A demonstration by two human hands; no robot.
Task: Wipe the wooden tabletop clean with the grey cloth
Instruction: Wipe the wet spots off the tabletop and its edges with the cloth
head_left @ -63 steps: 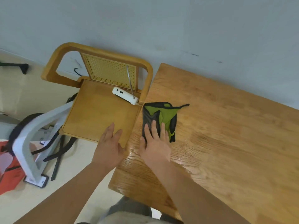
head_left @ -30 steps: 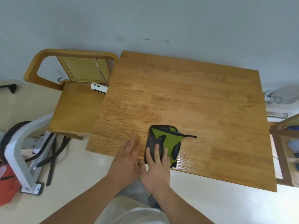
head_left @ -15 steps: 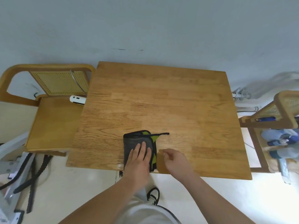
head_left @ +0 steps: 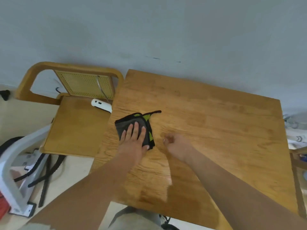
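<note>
A folded grey cloth (head_left: 123,124) with green patches and a black edge lies on the wooden tabletop (head_left: 216,130), close to its left edge. My left hand (head_left: 132,141) presses flat on the cloth with straight fingers and covers its near half. My right hand (head_left: 177,145) hovers or rests on the bare wood just right of the cloth, fingers curled, holding nothing. A wet sheen shows on the wood near the front edge.
A wooden chair (head_left: 74,123) with a cane back stands against the table's left side; a white device (head_left: 101,105) lies on its seat. A white frame (head_left: 15,173) and black cables sit on the floor at left. A wall runs behind the table.
My left hand has slid the cloth from the table's front edge toward the left side, farther from me. The right hand stays off the cloth and has curled.
</note>
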